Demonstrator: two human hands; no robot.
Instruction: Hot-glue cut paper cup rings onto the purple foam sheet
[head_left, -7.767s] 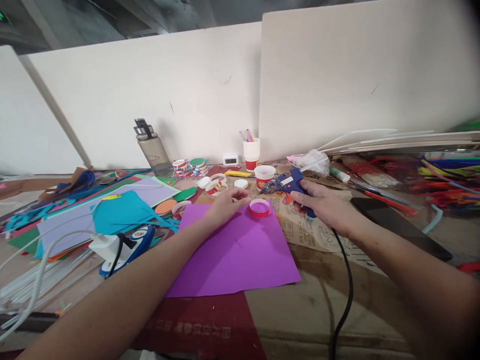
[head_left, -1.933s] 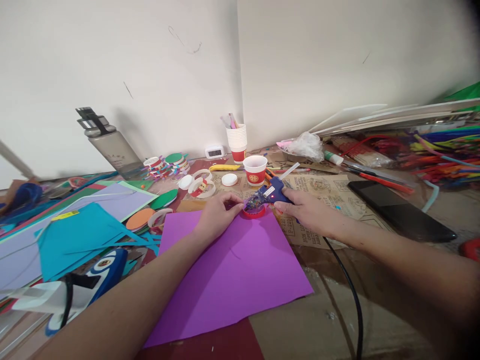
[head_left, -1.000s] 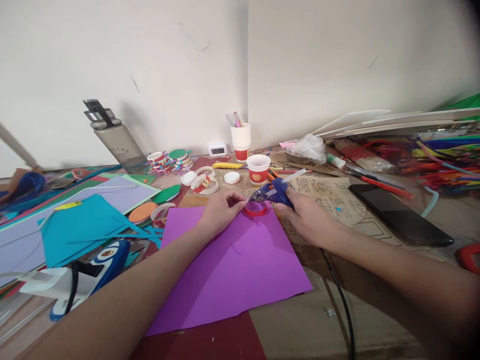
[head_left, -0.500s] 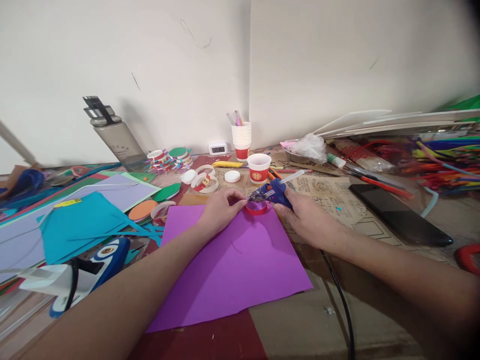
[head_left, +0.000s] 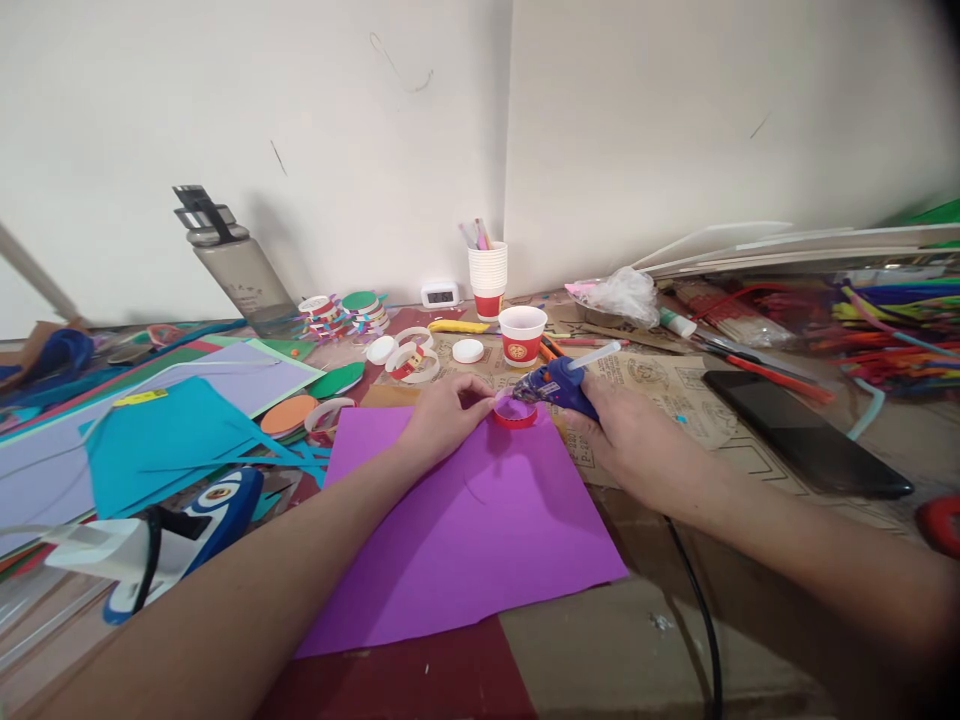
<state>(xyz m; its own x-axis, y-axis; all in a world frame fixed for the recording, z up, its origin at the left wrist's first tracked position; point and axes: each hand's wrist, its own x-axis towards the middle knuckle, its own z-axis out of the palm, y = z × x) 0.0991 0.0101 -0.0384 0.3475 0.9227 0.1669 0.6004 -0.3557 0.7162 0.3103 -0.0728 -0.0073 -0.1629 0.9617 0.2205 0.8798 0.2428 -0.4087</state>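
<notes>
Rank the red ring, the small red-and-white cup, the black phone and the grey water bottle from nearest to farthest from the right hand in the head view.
1. Red ring, just left of the right hand.
2. Red-and-white cup, behind.
3. Black phone, to the right.
4. Grey water bottle, far left, by the wall.

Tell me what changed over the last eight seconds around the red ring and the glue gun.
The right hand brought the blue glue gun in from beside the red ring until its nozzle met the ring's rim. The left hand closed its fingertips on the ring's left edge. The ring stayed on the purple sheet, and the right hand kept its grip on the gun.
</notes>
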